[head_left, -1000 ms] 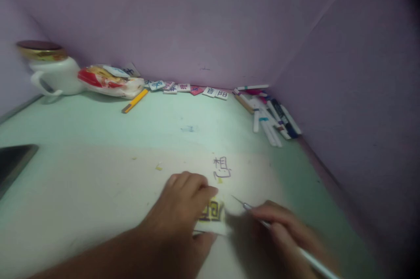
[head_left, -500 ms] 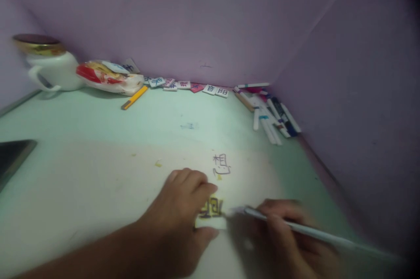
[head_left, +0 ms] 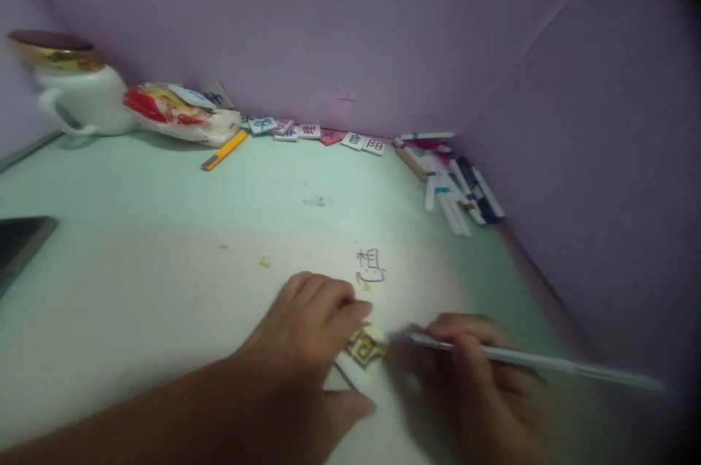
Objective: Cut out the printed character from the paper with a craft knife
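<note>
Smooth metallic-looking slim tool (head_left: 534,357), smooth mug (head_left: 90,104), shiny gold lid (head_left: 58,52), glossy plastic packet (head_left: 178,114), smooth tabletop (head_left: 164,191), matt purple wall (head_left: 307,27)

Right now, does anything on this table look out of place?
Small yellow scraps lie scattered on the pale work surface, one at the foot of the purple handwritten character. White-barrelled markers crisscross beside the right-hand purple wall. Both look untidy.
</note>
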Available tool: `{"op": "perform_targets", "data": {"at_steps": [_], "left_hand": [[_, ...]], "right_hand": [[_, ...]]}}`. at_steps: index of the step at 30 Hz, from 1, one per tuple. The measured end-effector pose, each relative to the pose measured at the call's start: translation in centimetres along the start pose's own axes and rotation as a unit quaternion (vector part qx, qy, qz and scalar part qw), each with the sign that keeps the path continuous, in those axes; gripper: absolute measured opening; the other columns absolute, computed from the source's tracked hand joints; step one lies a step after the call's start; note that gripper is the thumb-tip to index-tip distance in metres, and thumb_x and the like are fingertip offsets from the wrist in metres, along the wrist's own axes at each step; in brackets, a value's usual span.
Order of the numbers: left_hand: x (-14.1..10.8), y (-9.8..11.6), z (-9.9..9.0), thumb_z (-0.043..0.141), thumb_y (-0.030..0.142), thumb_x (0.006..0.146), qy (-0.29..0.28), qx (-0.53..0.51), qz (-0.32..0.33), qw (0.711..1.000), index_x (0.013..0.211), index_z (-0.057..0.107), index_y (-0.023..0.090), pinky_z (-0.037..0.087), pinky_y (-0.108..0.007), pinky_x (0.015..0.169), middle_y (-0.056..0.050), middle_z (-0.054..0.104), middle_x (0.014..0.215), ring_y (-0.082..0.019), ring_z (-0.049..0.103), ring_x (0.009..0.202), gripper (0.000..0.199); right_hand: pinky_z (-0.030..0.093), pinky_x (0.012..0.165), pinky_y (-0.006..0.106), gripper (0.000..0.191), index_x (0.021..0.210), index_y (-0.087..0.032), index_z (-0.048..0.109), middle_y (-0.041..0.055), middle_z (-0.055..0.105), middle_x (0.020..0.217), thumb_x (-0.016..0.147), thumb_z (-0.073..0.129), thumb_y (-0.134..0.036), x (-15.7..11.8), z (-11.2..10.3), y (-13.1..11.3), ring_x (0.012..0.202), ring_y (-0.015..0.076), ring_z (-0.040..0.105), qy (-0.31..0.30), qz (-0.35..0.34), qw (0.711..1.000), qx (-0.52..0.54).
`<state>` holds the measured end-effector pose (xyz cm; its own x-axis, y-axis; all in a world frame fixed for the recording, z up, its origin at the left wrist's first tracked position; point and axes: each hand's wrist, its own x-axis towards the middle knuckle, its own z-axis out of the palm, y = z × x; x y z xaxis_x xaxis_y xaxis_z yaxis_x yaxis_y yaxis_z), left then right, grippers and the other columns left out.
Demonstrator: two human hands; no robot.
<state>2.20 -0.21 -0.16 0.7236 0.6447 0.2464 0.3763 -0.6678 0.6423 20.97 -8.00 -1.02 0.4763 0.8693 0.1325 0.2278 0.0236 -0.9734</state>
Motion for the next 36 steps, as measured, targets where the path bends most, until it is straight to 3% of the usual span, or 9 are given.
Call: {"op": "perform_targets", "data": {"at_steps": [4, 8, 13, 16, 20, 26, 32, 36], "left_hand": [[0.5, 0.3, 0.0, 0.075, 0.019, 0.064, -0.012, 0.039, -0.007, 0.999, 0.104, 0.056, 0.015, 0.043, -0.049, 0.086, -0.010, 0.054, 0.103, -0.028, 0.047, 0.095, 0.045], [0.7, 0.2, -0.1, 0.076, 0.019, 0.064, -0.022, 0.032, -0.002, 0.999, 0.105, 0.056, 0.015, 0.040, -0.048, 0.087, -0.010, 0.053, 0.102, -0.027, 0.045, 0.094, 0.045], [0.7, 0.2, -0.2, 0.074, 0.018, 0.065, -0.032, 0.031, -0.003, 0.999, 0.107, 0.056, 0.015, 0.040, -0.047, 0.087, -0.010, 0.052, 0.103, -0.027, 0.045, 0.094, 0.045], [0.7, 0.2, -0.2, 0.071, 0.017, 0.066, -0.038, 0.029, 0.003, 0.999, 0.109, 0.056, 0.016, 0.041, -0.048, 0.088, -0.010, 0.053, 0.104, -0.027, 0.045, 0.094, 0.046], [0.6, 0.3, -0.4, 0.066, 0.015, 0.067, -0.043, 0.026, 0.010, 0.999, 0.112, 0.054, 0.016, 0.041, -0.049, 0.090, -0.010, 0.054, 0.106, -0.027, 0.046, 0.096, 0.047], [0.4, 0.3, -0.2, 0.063, 0.013, 0.067, -0.031, 0.030, 0.019, 0.999, 0.114, 0.053, 0.016, 0.042, -0.048, 0.091, -0.011, 0.054, 0.107, -0.028, 0.047, 0.097, 0.048], [0.6, 0.4, -0.3, 0.062, 0.014, 0.067, -0.030, 0.036, 0.021, 0.999, 0.110, 0.055, 0.015, 0.043, -0.049, 0.089, -0.011, 0.055, 0.106, -0.028, 0.048, 0.096, 0.043], [0.7, 0.4, -0.3, 0.061, 0.013, 0.067, -0.028, 0.040, 0.034, 0.998, 0.109, 0.056, 0.014, 0.043, -0.049, 0.089, -0.012, 0.056, 0.105, -0.028, 0.049, 0.096, 0.042]], "right_hand": [[0.042, 0.049, 0.020, 0.023, 0.078, -0.024, 0.068, -0.0017, 0.058, 0.060, 0.092, 0.057, -0.039, 0.6, -0.1, 0.1, 0.054, 0.0121, 0.054, -0.049, -0.042, 0.998, -0.015], [0.046, 0.050, 0.020, 0.019, 0.080, -0.023, 0.068, -0.0002, 0.062, 0.066, 0.093, 0.057, -0.030, 1.4, -0.4, 0.8, 0.056, 0.0127, 0.058, -0.094, -0.099, 0.990, -0.031], [0.045, 0.047, 0.020, 0.021, 0.074, -0.022, 0.068, -0.0005, 0.062, 0.061, 0.089, 0.062, -0.034, 1.5, -0.5, 0.9, 0.052, 0.0123, 0.056, -0.084, -0.125, 0.988, -0.044], [0.043, 0.046, 0.022, 0.031, 0.065, -0.022, 0.066, -0.0008, 0.058, 0.055, 0.089, 0.062, -0.041, 1.1, 0.0, 0.2, 0.048, 0.0127, 0.053, -0.044, -0.097, 0.994, -0.038], [0.043, 0.044, 0.021, 0.022, 0.074, -0.028, 0.071, -0.0026, 0.063, 0.059, 0.091, 0.060, -0.034, 0.8, 0.4, -0.5, 0.048, 0.0119, 0.055, -0.012, -0.081, 0.996, -0.032], [0.045, 0.047, 0.020, 0.013, 0.084, -0.027, 0.068, -0.0021, 0.065, 0.063, 0.091, 0.057, -0.022, 1.3, -0.4, -0.3, 0.052, 0.0124, 0.059, -0.098, -0.188, 0.976, -0.056], [0.041, 0.047, 0.022, 0.011, 0.083, -0.027, 0.065, -0.0034, 0.060, 0.062, 0.092, 0.058, -0.026, 1.3, -0.2, -0.2, 0.050, 0.0113, 0.054, -0.100, -0.198, 0.973, -0.061], [0.045, 0.050, 0.023, 0.009, 0.093, -0.027, 0.063, -0.0015, 0.063, 0.067, 0.094, 0.054, -0.025, 1.4, -0.3, 0.2, 0.057, 0.0137, 0.059, -0.145, -0.242, 0.955, -0.087]]}}
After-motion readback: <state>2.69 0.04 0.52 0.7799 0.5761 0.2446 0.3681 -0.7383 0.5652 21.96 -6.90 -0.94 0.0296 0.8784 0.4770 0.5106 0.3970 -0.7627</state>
